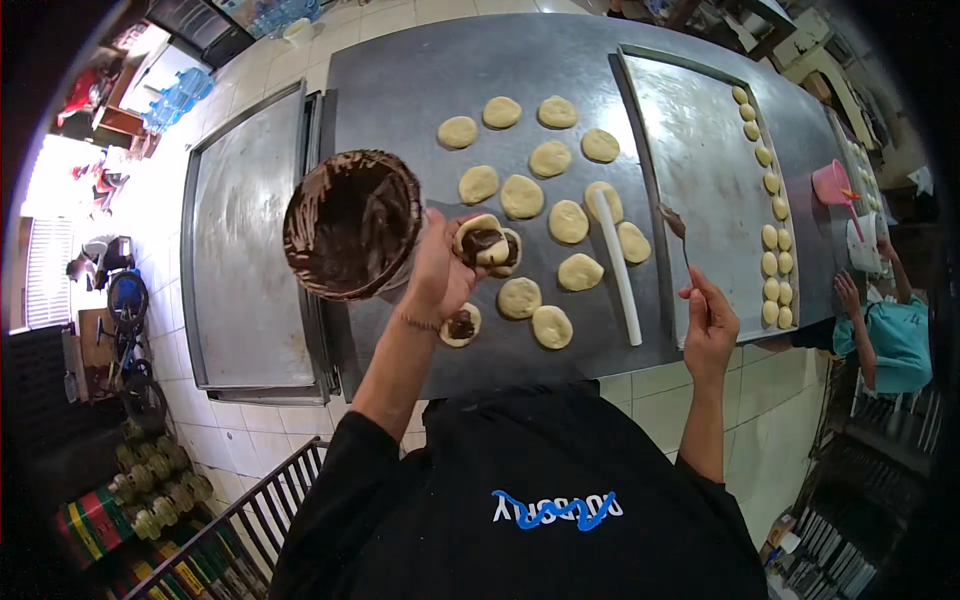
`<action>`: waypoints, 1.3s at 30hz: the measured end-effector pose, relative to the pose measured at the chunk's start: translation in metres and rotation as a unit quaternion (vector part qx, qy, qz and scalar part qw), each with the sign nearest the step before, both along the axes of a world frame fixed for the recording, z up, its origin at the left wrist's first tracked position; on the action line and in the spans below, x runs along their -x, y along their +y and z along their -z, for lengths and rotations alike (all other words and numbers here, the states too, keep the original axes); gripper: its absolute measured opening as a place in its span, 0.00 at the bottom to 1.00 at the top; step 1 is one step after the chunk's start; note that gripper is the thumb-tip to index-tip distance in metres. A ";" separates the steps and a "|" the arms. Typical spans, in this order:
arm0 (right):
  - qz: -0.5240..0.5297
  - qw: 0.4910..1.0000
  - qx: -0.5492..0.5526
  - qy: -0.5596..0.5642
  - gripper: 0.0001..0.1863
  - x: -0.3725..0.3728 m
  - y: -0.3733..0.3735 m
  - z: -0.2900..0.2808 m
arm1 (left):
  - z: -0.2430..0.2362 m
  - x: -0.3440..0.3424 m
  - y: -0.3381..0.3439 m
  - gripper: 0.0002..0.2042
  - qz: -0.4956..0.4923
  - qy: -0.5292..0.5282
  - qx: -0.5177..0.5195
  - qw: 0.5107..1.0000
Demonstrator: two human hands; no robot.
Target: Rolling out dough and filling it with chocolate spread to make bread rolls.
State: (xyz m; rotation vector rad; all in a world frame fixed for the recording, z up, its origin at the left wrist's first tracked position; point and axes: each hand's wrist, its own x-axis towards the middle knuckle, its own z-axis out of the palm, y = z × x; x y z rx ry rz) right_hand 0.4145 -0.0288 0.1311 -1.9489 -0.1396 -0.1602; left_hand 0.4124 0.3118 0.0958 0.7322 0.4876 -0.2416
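My left hand (440, 270) holds a flattened dough piece (484, 240) with dark chocolate filling on it, just right of a round tub of chocolate filling (352, 224). My right hand (708, 325) grips a thin spoon (674, 228) whose tip points up over the near edge of a baking tray (690, 150). Several flat dough rounds (522, 196) lie on the metal table (420, 80). One round with chocolate on it (461, 325) lies by my left wrist. A white rolling stick (618, 265) rests among the rounds.
The tray on the right carries a column of small shaped dough balls (772, 236). A second metal tray (245, 240) lies at the left. Another person in a teal top (890, 340) stands at the right near a pink scoop (835, 185) and white bowl (862, 250).
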 end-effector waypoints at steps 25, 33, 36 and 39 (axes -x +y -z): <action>0.043 0.980 -0.142 0.131 0.15 0.005 0.015 0.044 | 0.044 -0.101 -0.093 0.34 -0.021 -0.234 -0.713 0.661; 0.048 0.989 -0.109 0.092 0.16 0.003 -0.003 0.043 | 0.160 -0.137 -0.077 0.30 0.110 -0.173 -0.823 0.530; 0.119 0.981 -0.116 0.105 0.16 0.010 -0.030 0.052 | 0.128 -0.155 -0.046 0.25 0.038 -0.183 -0.602 0.776; 0.131 0.977 -0.105 0.134 0.17 -0.006 -0.030 0.050 | 0.120 -0.171 -0.028 0.21 0.134 -0.040 -0.780 0.611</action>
